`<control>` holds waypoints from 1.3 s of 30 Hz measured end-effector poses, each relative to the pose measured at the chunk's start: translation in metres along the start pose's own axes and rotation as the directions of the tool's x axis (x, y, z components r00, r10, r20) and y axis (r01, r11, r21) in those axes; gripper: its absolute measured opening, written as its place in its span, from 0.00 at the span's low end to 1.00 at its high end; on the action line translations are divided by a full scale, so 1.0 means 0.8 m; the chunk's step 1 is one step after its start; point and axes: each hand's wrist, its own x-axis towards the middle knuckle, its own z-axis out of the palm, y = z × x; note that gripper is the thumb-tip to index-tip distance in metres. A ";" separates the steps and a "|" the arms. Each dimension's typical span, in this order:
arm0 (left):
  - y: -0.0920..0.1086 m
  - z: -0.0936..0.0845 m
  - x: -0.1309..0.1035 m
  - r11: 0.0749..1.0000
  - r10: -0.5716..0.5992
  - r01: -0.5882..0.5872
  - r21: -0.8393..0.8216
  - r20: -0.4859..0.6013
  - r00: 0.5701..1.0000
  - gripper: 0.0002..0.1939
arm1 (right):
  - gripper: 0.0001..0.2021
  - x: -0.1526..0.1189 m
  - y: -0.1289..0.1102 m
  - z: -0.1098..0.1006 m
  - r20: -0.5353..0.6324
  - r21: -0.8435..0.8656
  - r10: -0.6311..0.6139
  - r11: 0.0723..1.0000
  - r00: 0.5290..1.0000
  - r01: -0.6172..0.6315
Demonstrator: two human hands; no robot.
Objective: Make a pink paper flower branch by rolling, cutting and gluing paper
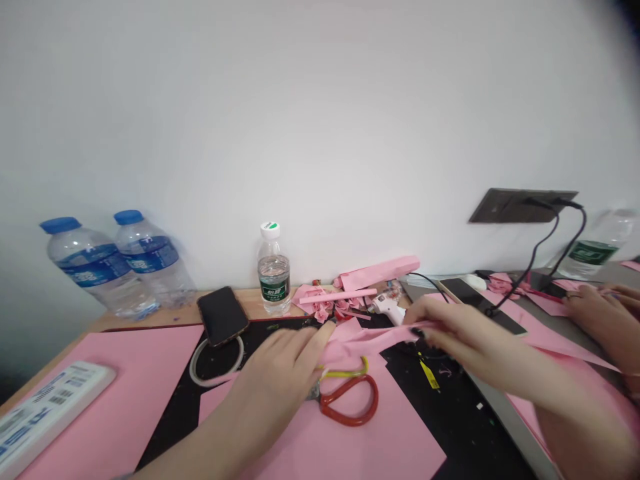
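L hand (287, 360) seems to pinch one end of a narrow, folded strip of pink paper (370, 341); R hand (453, 327) pinches the other w/ thumb + fingertips. Strip is just beyond the scissors w/ a red handle loop & a yellow one (326, 401). Step in hand, prob.: shaping the strip b/w both hands. Next move calls for, I'd say, a light, even grip at both ends so paper won't tear.

Surface: scissors lie on a flat pink paper sheet (370, 447), over a black mat (460, 427) on a wood-toned tabletop (253, 305). L of scissors: milky-white ring (213, 382), black-screened phone (221, 317) at its edge, then a long white box w/ printed labels (55, 417). Beyond scissors: small clear bottle w/ white cap & green label (274, 280), plus a white gun-shaped tool (390, 308), prob. for glue. Far L of scissors: two clear bottles w/ blue caps (95, 267) near a plain white wall (320, 133). Far R: dark socket panel (505, 205) w/ black cables; below it, a co-worker's hand (595, 317).
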 end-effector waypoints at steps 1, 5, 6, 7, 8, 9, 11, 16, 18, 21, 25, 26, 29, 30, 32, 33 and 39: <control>-0.001 0.006 0.002 0.999 -0.022 0.025 -0.041 0.083 0.996 0.19 | 0.09 0.004 -0.007 0.012 0.015 0.036 0.006 0.999 1.000 -0.006; -0.008 0.023 -0.003 0.987 -0.118 0.147 -0.064 0.327 0.938 0.11 | 0.06 0.024 -0.017 0.063 -0.003 0.131 -0.013 0.991 1.000 0.013; -0.010 0.024 -0.005 0.987 -0.132 0.157 -0.044 0.355 0.926 0.11 | 0.07 0.028 -0.015 0.074 0.003 0.158 -0.016 0.987 1.000 0.015; -0.011 0.024 -0.007 0.986 -0.142 0.163 -0.026 0.373 0.917 0.10 | 0.07 0.031 -0.012 0.084 0.011 0.178 -0.021 0.984 1.000 0.019; -0.012 0.023 -0.008 0.986 -0.147 0.165 -0.012 0.388 0.910 0.10 | 0.07 0.034 -0.010 0.092 0.008 0.194 -0.032 0.981 0.999 0.030; -0.012 0.022 -0.009 0.986 -0.151 0.167 -0.004 0.402 0.903 0.11 | 0.07 0.036 -0.008 0.099 0.008 0.209 -0.047 0.977 0.999 0.044; -0.012 0.020 -0.011 0.984 -0.160 0.176 0.001 0.417 0.895 0.11 | 0.07 0.039 -0.006 0.110 0.004 0.232 -0.080 0.970 0.997 0.076; -0.016 0.027 -0.018 0.979 -0.187 0.205 0.005 0.430 0.883 0.08 | 0.07 0.043 -0.021 0.122 0.020 0.241 -0.110 0.965 0.994 0.102; -0.021 0.029 -0.023 0.977 -0.190 0.212 -0.002 0.430 0.883 0.08 | 0.07 0.045 -0.025 0.123 0.028 0.225 -0.124 0.968 0.992 0.114; -0.032 0.027 -0.031 0.969 -0.211 0.246 -0.032 0.418 0.884 0.09 | 0.07 0.056 -0.021 0.115 0.053 0.171 -0.138 0.977 0.989 0.127; -0.050 0.022 -0.041 0.954 -0.265 0.299 -0.014 0.423 0.866 0.09 | 0.09 0.095 0.004 0.100 -0.026 -0.172 -0.092 0.981 0.995 0.086; -0.054 0.021 -0.043 0.952 -0.277 0.306 -0.003 0.420 0.864 0.09 | 0.09 0.109 0.012 0.100 -0.042 -0.219 -0.087 0.973 0.995 0.076; -0.060 0.021 -0.046 0.948 -0.296 0.319 0.011 0.402 0.867 0.09 | 0.11 0.153 0.031 0.110 -0.010 -0.293 -0.116 0.950 0.993 0.108; -0.061 0.021 -0.047 0.948 -0.296 0.319 0.009 0.396 0.869 0.09 | 0.12 0.167 0.036 0.116 0.022 -0.312 -0.131 0.941 0.991 0.131; -0.061 0.018 -0.048 0.949 -0.290 0.314 0.001 0.387 0.875 0.09 | 0.09 0.189 0.041 0.129 0.080 -0.339 -0.155 0.925 0.985 0.173; -0.061 0.017 -0.048 0.949 -0.290 0.314 0.000 0.384 0.877 0.10 | 0.07 0.196 0.042 0.134 0.101 -0.346 -0.165 0.919 0.981 0.190; -0.069 0.006 -0.056 0.923 -0.360 0.384 0.023 0.403 0.841 0.11 | 0.09 0.193 0.035 0.127 0.059 -0.314 -0.200 0.926 0.978 0.208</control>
